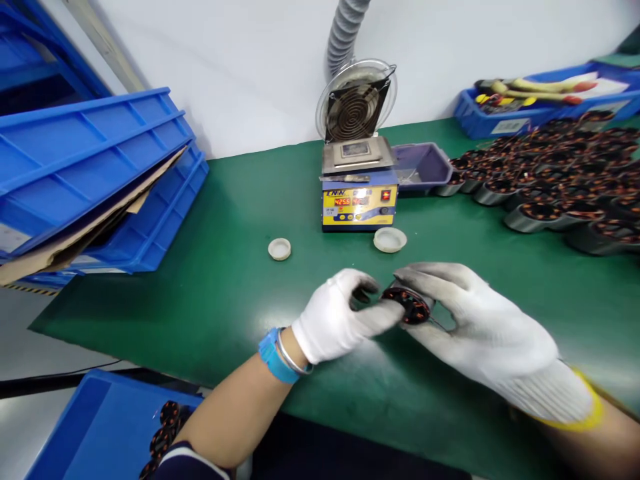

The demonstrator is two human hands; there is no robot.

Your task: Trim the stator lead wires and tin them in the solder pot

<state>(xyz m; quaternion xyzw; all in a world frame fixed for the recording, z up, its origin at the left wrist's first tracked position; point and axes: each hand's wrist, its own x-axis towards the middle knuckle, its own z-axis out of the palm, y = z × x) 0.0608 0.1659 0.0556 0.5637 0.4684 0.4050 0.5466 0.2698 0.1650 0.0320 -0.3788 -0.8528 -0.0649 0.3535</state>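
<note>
A motor stator (413, 305), a grey metal ring with copper windings on a black core, is tilted above the green table. Around its outer wall, the gloved fingers and thumb of my right hand (473, 320) are closed. My left hand (345, 317), also in a white glove, has its fingers curled at the stator's left side. One digit of it lies over the near edge of the windings and hides part of them. A thin wire end (439, 325) sticks out by my right palm. Two small white dishes, one left (279, 249) and one right (390, 240), stand just beyond.
Behind the dishes is a yellow-and-blue solder pot (359, 207) with a lit display, a fan (354, 112) and a grey hose. A purple bin (423, 165) adjoins it. Many stators (555, 167) cover the right side. Blue crates (100, 173) lean left; a blue bin (95, 427) holds more stators below.
</note>
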